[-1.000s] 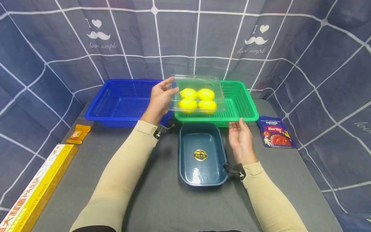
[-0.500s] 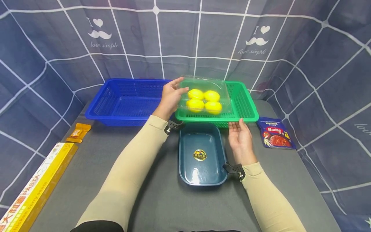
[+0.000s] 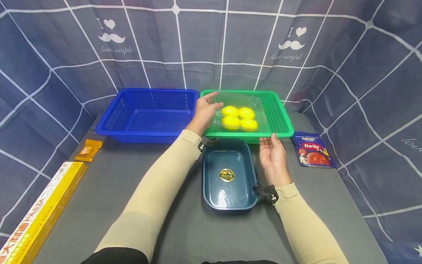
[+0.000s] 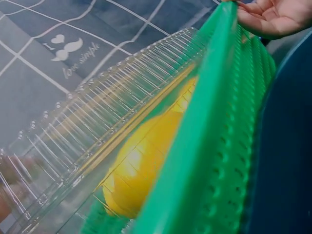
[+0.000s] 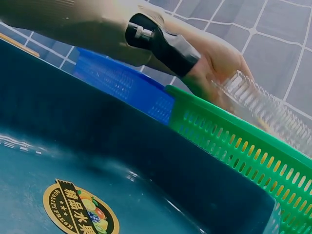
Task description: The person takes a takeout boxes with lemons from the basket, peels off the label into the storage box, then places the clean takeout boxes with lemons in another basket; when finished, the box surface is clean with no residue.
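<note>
My left hand (image 3: 205,113) grips the left side of a clear plastic clamshell box (image 3: 260,106) with several lemons (image 3: 239,118) inside. The box is down within the green basket (image 3: 282,121), near its left end. In the left wrist view a yellow lemon (image 4: 141,161) shows through the ribbed clear wall, just behind the basket's green rim. My right hand (image 3: 273,159) is palm up at the front of the green basket, its fingertips touching under the rim. In the left wrist view the right hand (image 4: 278,17) appears at the rim's far end.
A blue basket (image 3: 115,129) stands left of the green one. In front lies a dark teal tray (image 3: 227,196) with a round label. A Barilla pouch (image 3: 313,150) is at right, an orange packet (image 3: 88,150) and a long yellow pasta box (image 3: 43,216) at left. Patterned cloth surrounds the table.
My left hand has moved the lemon box right and down, from above the baskets' gap into the green basket. My right hand has stayed at the front rim.
</note>
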Demonstrator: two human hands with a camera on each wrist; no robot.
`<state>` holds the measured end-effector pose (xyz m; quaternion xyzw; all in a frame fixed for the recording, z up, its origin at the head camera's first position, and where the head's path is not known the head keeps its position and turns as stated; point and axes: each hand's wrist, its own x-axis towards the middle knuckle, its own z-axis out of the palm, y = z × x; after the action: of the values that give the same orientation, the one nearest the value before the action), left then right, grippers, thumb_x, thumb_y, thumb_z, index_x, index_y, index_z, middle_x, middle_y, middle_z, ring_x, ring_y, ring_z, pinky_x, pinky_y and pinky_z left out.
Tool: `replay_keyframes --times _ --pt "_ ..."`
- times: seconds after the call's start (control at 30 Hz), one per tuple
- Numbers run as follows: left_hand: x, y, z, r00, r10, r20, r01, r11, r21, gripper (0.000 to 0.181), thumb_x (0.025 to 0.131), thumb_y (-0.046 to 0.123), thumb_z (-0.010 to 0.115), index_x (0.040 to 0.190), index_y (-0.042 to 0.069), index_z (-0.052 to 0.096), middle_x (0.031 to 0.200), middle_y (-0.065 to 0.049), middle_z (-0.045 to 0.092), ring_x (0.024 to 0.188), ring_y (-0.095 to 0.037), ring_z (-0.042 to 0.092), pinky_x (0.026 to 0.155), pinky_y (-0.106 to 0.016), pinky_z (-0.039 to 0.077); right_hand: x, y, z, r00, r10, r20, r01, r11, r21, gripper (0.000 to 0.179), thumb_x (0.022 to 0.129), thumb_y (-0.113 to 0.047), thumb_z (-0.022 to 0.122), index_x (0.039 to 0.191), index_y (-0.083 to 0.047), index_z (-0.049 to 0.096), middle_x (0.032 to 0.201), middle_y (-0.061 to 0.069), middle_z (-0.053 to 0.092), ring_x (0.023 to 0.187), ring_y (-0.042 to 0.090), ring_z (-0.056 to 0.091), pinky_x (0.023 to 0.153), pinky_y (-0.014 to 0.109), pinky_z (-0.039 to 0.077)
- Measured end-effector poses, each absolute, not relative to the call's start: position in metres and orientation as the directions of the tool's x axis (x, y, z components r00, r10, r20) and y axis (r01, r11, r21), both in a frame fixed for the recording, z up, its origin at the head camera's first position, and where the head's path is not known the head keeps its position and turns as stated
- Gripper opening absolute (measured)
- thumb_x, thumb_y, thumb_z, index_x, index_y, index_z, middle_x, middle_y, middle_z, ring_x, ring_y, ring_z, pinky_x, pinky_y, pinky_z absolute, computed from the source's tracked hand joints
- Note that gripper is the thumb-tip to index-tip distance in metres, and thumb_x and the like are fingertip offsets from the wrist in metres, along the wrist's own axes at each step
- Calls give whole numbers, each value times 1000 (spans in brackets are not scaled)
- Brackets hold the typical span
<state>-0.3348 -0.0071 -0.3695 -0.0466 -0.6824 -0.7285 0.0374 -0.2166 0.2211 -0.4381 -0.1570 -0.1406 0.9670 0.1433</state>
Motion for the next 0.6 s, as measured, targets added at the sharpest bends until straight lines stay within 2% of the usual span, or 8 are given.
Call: replay_keyframes --times 0.4,0.6 --pt "-335 11 -380 -997 36 71 73 56 996 54 97 2 75 148 5 60 152 -3 56 147 -28 41 112 -36 43 -216 220 -436 -907 324 -268 -231 -917 -326 11 108 -7 54 101 1 53 93 13 54 83 23 57 80 32 55" --pt "-335 11 -381 -998 37 52 56 104 993 51 100 6 73 148 8 59 157 -7 49 149 -28 36 116 -41 39 -216 220 -436 -907 323 -272 -230 -918 -322 11 108 -7 55 100 1 52 92 13 55 82 23 57 80 33 56"
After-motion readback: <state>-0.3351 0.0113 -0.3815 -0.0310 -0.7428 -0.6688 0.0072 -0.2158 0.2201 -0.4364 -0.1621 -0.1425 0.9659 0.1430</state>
